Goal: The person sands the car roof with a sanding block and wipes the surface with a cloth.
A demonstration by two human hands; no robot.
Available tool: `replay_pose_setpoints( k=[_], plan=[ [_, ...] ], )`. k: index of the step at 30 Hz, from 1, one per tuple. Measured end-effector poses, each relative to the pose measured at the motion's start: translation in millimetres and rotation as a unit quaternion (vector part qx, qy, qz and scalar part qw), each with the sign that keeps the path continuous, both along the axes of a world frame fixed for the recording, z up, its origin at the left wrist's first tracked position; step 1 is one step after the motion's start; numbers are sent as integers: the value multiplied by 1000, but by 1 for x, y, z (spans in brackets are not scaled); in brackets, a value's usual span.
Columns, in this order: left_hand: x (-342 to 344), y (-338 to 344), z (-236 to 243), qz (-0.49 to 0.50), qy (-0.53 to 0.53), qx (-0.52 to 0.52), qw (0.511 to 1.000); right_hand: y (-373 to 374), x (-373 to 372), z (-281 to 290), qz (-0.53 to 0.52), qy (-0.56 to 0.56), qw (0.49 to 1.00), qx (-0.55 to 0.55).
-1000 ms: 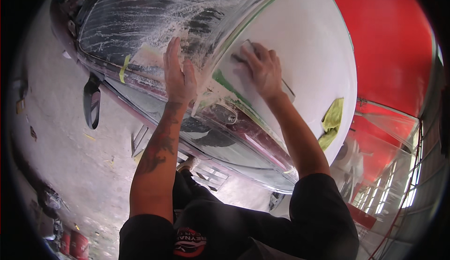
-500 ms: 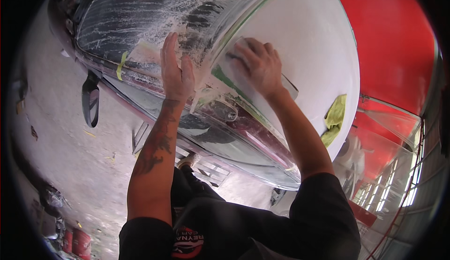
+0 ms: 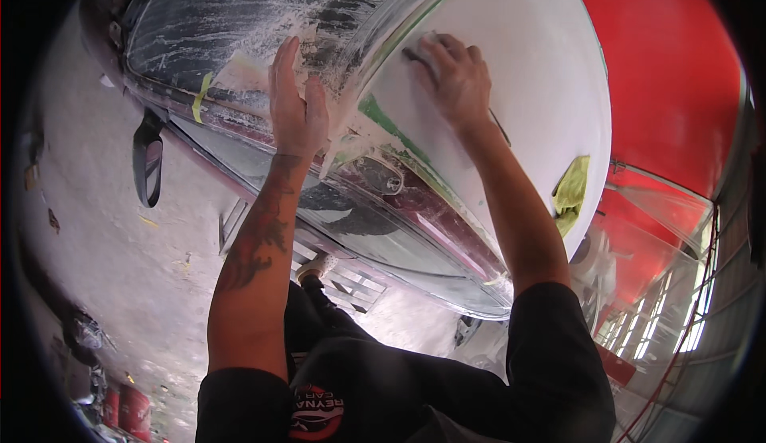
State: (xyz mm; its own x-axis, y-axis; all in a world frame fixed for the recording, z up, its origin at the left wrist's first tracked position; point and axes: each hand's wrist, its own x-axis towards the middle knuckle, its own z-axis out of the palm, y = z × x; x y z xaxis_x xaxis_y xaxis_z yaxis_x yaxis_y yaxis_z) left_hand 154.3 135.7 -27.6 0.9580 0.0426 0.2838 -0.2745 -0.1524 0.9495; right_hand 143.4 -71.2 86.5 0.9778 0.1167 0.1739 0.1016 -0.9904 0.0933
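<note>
My right hand point(image 3: 456, 80) is closed over a dark-edged sanding block point(image 3: 412, 54), pressed flat on the whitish roof point(image 3: 550, 68) of a maroon car. Most of the block is hidden beneath my palm and wrist; a dark edge shows on either side. To the left, my left hand point(image 3: 297, 100) is open, its fingers stretched out and together and the thumb apart. It is at the lower edge of the dusty, streaked windshield point(image 3: 215, 20), holding nothing; whether it touches the glass I cannot tell. Green tape point(image 3: 391, 128) borders the roof beside my right hand.
A yellow-green cloth point(image 3: 571, 191) lies on the roof's right side. Yellow tape point(image 3: 202, 98) sticks to the windshield's edge, and a side mirror point(image 3: 148, 164) juts out at left. I stand on a slatted platform point(image 3: 351, 287). Beyond the roof is a large red surface point(image 3: 662, 60).
My right hand has slid the sanding block forward, away from me, along the roof. My left hand has shifted slightly forward, still open.
</note>
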Motion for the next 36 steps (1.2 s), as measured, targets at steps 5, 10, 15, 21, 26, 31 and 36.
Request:
replay_pose_setpoints(
  k=[5, 10, 15, 21, 26, 31, 36],
  plan=[
    [0, 5, -7, -3, -4, -25, 1000, 16, -14, -9, 83, 14, 996, 13],
    [0, 3, -1, 4, -15, 6, 1000, 5, -5, -7, 35, -42, 998, 10],
    [2, 7, -5, 4, -13, -20, 1000, 9, -1, -2, 61, -2, 998, 5],
    [-2, 7, -2, -19, 14, -2, 1000, 31, -26, -12, 89, -14, 996, 5],
    [0, 0, -1, -4, -14, -35, 999, -19, 15, -9, 0, -61, 998, -21],
    [0, 7, -5, 8, -23, 2, 1000, 29, -33, -16, 68, -5, 997, 32],
    [0, 2, 1, -24, 5, -36, 999, -6, 8, -2, -9, -25, 999, -36]
  ],
)
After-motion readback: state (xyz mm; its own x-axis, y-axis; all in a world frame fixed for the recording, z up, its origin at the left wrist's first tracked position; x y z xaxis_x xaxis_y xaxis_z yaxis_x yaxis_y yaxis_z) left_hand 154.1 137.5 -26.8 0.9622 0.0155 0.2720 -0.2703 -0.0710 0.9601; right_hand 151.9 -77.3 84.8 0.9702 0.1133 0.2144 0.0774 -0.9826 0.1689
